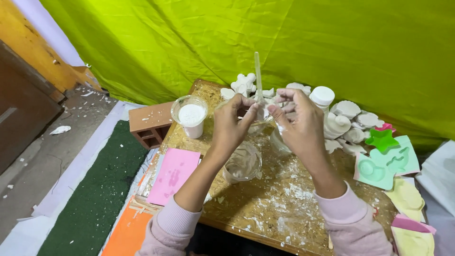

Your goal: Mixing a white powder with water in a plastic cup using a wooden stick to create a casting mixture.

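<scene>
At the table's near edge, two pink sleeves are reaching in over a board dusted with white powder. A clear cup smeared with white paste is sitting mid-table, below the hands. The left hand and right hand are meeting above it, fingers of both pinching a thin pale stick that is standing upright. A pink sheet is lying by the left edge. Further back, a cup of white powder is standing. Along the far edge, finished white casts are resting, so some casting looks done, while mixing seems underway. The stick's lower end is hiding behind the fingers.
</scene>
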